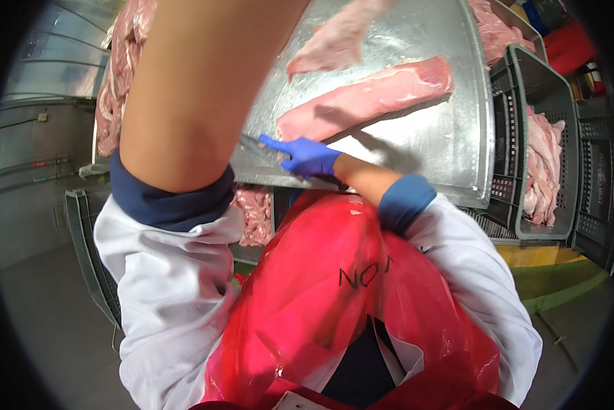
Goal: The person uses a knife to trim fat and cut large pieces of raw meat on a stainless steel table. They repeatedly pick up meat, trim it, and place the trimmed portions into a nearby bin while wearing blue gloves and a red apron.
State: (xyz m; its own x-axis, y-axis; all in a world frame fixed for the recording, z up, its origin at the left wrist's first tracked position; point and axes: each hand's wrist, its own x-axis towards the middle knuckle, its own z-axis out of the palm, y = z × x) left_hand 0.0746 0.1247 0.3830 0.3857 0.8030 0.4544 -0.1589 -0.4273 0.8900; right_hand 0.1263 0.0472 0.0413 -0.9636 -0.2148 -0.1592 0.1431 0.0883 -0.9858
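Observation:
My right hand (310, 157), in a blue glove, is closed at the near edge of a metal table (467, 130). Its index finger lies stretched along a knife (254, 147), whose grey blade points left; the handle is hidden. Just beyond the hand, a long trimmed piece of pink meat (372, 99) lies at a slant. A second, paler piece of meat (331, 44) farther back is blurred by motion. My bare left forearm (197, 82) reaches across to the far side, and the hand at its end falls outside the picture.
More meat (119, 75) lies at the table's left. A crate of meat pieces (254, 215) sits below the near edge. At the right stand a grey crate (560, 89) holding pale trimmings (542, 167) and a tray of meat (498, 34).

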